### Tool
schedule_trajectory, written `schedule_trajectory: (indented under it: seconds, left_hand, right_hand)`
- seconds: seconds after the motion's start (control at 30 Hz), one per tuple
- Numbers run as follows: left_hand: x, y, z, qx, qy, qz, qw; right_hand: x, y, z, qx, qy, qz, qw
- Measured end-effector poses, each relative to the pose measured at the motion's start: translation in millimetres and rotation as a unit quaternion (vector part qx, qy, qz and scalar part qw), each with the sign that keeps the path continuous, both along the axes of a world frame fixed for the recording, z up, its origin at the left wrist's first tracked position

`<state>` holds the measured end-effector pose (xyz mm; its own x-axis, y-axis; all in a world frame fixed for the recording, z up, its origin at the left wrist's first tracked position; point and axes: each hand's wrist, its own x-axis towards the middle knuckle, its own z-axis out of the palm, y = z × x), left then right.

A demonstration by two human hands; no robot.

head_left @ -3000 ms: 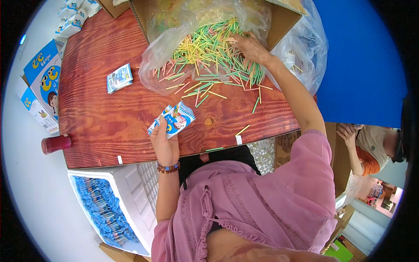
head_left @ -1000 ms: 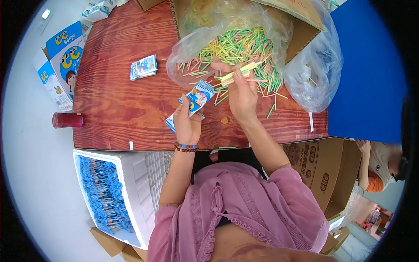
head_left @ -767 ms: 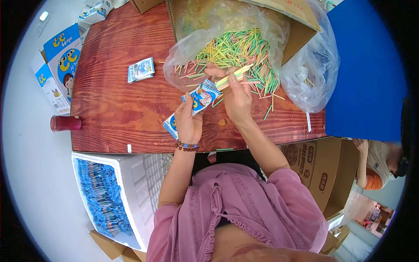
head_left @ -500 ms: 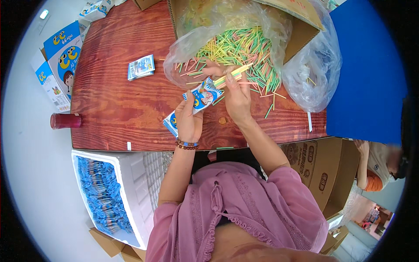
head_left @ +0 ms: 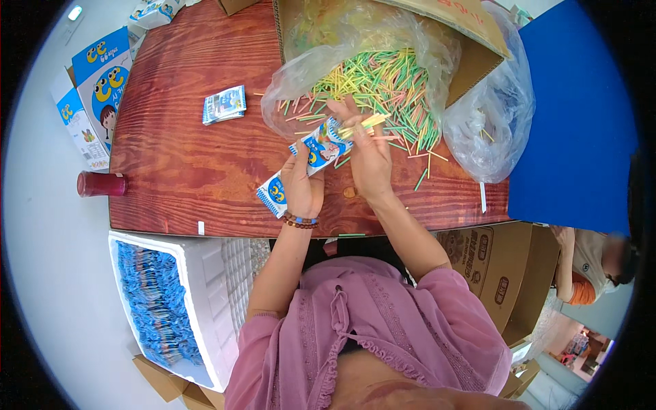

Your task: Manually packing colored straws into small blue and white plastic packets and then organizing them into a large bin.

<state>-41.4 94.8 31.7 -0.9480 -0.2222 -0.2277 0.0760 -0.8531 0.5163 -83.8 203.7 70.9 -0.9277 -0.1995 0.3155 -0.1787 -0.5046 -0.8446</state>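
Note:
My left hand (head_left: 302,183) is closed around a blue and white packet (head_left: 320,149), tilted with its upper end toward the sticks. A second blue and white packet (head_left: 275,195) pokes out below that palm. In my right hand (head_left: 370,160) is a small bundle of pale yellow and pink candy sticks (head_left: 367,124), pinched at the mouth of the upper packet. Part of the bundle sits at that opening; how deep it reaches is hidden. Just beyond my hands spreads a loose heap of green, yellow and pink candy sticks (head_left: 403,89) on a clear plastic bag (head_left: 287,85).
A cardboard box (head_left: 471,72) stands behind the heap. Flat packets (head_left: 224,104) lie left on the wooden table (head_left: 178,157), near a red jar (head_left: 102,184). A white foam box (head_left: 205,273) of blue packets stands lower left. Another person's arm (head_left: 566,263) shows at right.
The stick bundle has shifted down and left, deeper into the packet's mouth, with less of it showing. Both hands have stayed close together.

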Motion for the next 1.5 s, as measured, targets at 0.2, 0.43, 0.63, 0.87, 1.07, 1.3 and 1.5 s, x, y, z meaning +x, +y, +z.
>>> schedule_trajectory:
  seconds: [0.2,0.43,0.63,0.87,1.07,1.3,1.5]
  left_hand:
    - [-8.9,6.3,-1.1,0.009,0.017,0.005,1.0]
    - [-13.1,9.4,-6.0,0.04,0.02,-0.001,0.999]
    - [-19.7,15.1,-6.1,0.086,0.021,-0.012,0.996]
    - [-33.6,21.8,-5.6,0.14,0.04,-0.033,0.989]
    - [-35.6,16.7,-16.3,0.205,0.032,-0.021,0.978]
    - [-26.7,10.2,-1.9,0.207,0.089,-0.04,0.973]
    - [-15.0,-20.9,-5.9,-0.137,0.112,0.097,0.979]
  right_hand:
    - [0.0,2.0,-4.4,0.104,0.052,-0.106,0.988]
    - [-9.2,10.2,-10.9,0.036,-0.009,-0.022,0.999]
    - [-11.7,8.7,-8.8,0.042,-0.013,0.008,0.999]
    - [-31.6,20.4,0.5,0.119,0.059,-0.068,0.989]
    - [-20.9,15.1,7.9,0.169,0.033,-0.035,0.984]
    - [-19.2,12.9,7.8,0.263,0.081,-0.045,0.96]
    - [-49.6,30.0,0.1,0.4,0.131,-0.072,0.904]
